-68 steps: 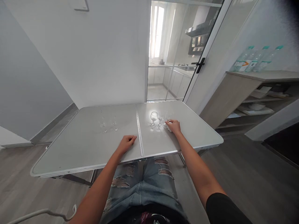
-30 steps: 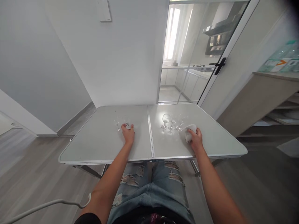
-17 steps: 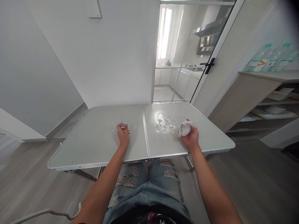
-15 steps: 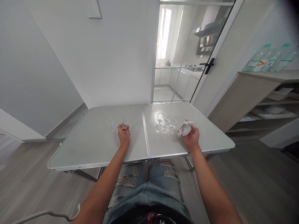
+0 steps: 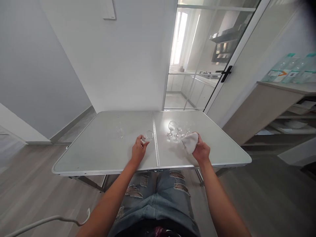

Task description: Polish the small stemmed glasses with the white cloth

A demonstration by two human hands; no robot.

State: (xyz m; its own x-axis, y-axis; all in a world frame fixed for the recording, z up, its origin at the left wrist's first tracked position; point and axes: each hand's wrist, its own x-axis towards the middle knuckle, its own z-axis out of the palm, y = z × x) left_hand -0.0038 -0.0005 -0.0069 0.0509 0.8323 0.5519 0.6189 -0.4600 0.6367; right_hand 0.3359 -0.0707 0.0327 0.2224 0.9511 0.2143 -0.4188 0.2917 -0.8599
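My left hand (image 5: pixel 139 148) is closed on a clear stemmed glass (image 5: pixel 149 135), which tilts to the right above the table near its middle seam. A white cloth (image 5: pixel 190 143) is gripped in my right hand (image 5: pixel 201 148), spread out on the hand's left side. Just behind the cloth stand several stemmed glasses, the round-bowled one (image 5: pixel 172 126) leftmost and a smaller one (image 5: pixel 177 132) beside it; the cloth partly covers the others. Another clear glass (image 5: pixel 120 131), faint against the surface, is on the table's left half.
The folding table (image 5: pixel 98 148) has a metal rim and a centre seam. Behind it rise a white wall and a glass door with a black handle (image 5: pixel 226 73). On the right, a wooden shelf (image 5: pixel 278 98) carries plastic bottles (image 5: pixel 281 70). A white cable (image 5: pixel 54 218) curves at lower left.
My left hand has moved right, bringing its glass from the left half toward the seam and tilting it. The cloth in my right hand has opened out and shifted left. The view has turned slightly.
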